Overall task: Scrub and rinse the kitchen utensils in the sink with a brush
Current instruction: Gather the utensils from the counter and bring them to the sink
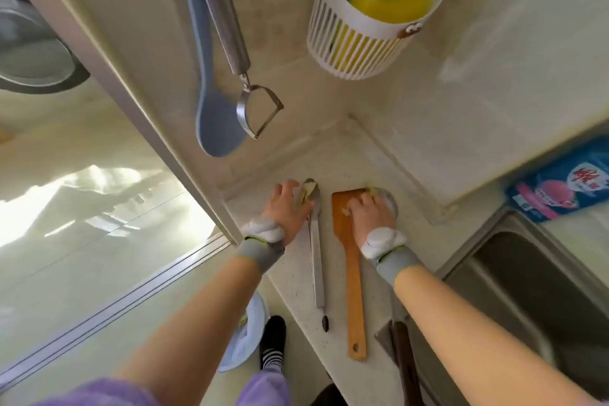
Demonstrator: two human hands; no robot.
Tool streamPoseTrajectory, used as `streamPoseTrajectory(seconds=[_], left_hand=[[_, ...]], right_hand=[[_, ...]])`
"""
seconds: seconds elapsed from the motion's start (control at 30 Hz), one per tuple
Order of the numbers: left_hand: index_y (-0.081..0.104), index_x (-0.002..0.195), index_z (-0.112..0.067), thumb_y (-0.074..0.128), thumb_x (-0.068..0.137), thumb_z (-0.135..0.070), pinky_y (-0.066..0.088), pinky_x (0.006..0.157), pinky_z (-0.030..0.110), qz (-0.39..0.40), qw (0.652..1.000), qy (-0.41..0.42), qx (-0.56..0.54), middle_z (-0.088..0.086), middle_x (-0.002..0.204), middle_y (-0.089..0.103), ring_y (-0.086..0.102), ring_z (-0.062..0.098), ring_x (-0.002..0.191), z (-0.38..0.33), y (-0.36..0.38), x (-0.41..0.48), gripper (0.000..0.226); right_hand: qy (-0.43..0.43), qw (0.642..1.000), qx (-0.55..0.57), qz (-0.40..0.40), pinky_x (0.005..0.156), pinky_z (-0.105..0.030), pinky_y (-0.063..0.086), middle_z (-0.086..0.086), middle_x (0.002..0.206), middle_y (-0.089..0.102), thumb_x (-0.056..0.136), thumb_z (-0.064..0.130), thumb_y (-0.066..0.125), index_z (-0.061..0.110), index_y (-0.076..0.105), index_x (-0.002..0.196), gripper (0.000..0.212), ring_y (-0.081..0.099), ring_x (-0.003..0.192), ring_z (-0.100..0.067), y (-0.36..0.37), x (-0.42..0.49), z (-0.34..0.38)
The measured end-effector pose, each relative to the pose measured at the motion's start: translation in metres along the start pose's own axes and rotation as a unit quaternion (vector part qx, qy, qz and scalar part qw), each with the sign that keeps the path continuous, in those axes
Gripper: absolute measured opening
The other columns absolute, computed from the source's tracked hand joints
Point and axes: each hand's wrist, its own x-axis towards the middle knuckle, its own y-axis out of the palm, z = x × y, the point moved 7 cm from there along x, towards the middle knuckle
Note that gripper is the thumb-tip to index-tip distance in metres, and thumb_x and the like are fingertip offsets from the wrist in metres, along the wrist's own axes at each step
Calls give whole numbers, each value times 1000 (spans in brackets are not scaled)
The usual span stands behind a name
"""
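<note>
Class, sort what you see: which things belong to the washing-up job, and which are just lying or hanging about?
Job in hand: metal tongs, wooden spatula, sink.
Just about: blue spoon, peeler, yellow sponge in white basket, blue packet.

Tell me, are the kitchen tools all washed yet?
Not yet. Nothing looks washed: the metal tongs and wooden spatula lie on the counter, yellowish scraps at their heads. The left hand and right hand touch those heads. Scrubbing and rinsing in the sink remain.
</note>
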Motion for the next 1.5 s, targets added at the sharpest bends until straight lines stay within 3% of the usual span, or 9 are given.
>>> streamPoseTrajectory(seconds=[0.37,0.6,0.7,0.87,1.0,1.03,1.2,1.37,1.5], left_hand=[[55,116,-6,57,90,-19,50,85,40,14,999,26,39,16,115,45,59,37,91,-18,2,23,29],[53,113,2,50,91,-3,29,67,17,-48,999,-1,18,5,103,34,43,22,81,-4,-16,16,22],[58,101,-6,52,91,-5,44,75,25,-52,995,-50,-75,10,97,54,58,28,79,2,-20,10,12],[58,111,2,43,98,-6,56,76,41,25,924,-174,-341,7,69,56,55,18,60,-13,-2,-17,21],[57,88,-3,38,101,-21,52,53,27,186,733,-250,-605,11,75,58,56,20,65,-49,28,-50,30],[59,88,-3,38,101,-23,55,51,24,208,719,-247,-616,11,74,64,61,21,63,-52,34,-53,32],[54,80,-8,33,102,-8,46,43,15,192,730,-229,-614,0,50,64,57,5,37,-47,39,-57,30],[50,81,-7,29,102,-4,50,58,22,149,713,-248,-639,7,74,51,54,13,63,-29,31,-51,30],[49,87,-6,29,102,-3,55,49,18,131,693,-258,-660,9,79,49,50,17,71,-17,23,-49,25]], right_hand=[[82,977,193,-41,99,-33,43,-15,123,56,95,14,47,5,63,112,25,53,113,-30,-2,12,-31],[185,926,321,-68,85,-31,48,-18,116,65,94,9,53,2,64,114,24,63,103,-33,-3,7,-53],[182,914,348,-99,80,-27,46,-17,112,68,92,9,56,2,66,111,22,64,101,-32,-8,-4,-52],[152,880,412,-178,70,-13,43,-15,102,69,87,8,64,1,70,100,16,62,89,-24,-29,-23,-31],[95,867,466,-149,61,-5,41,0,83,60,83,3,67,2,67,98,15,55,80,-14,-31,-36,-1],[71,881,447,-140,62,-7,41,4,80,58,82,2,66,3,66,98,16,55,80,-13,-31,-39,6],[-12,936,330,-119,72,-18,45,-2,98,65,79,16,74,10,65,97,21,55,80,-9,-32,-48,17],[4,950,283,-131,85,-24,43,-6,118,61,90,22,61,11,61,117,29,60,102,-21,-34,-33,6],[19,997,78,-10,107,-30,33,-6,142,41,96,15,44,16,43,137,41,41,130,-25,-5,-8,-2]])
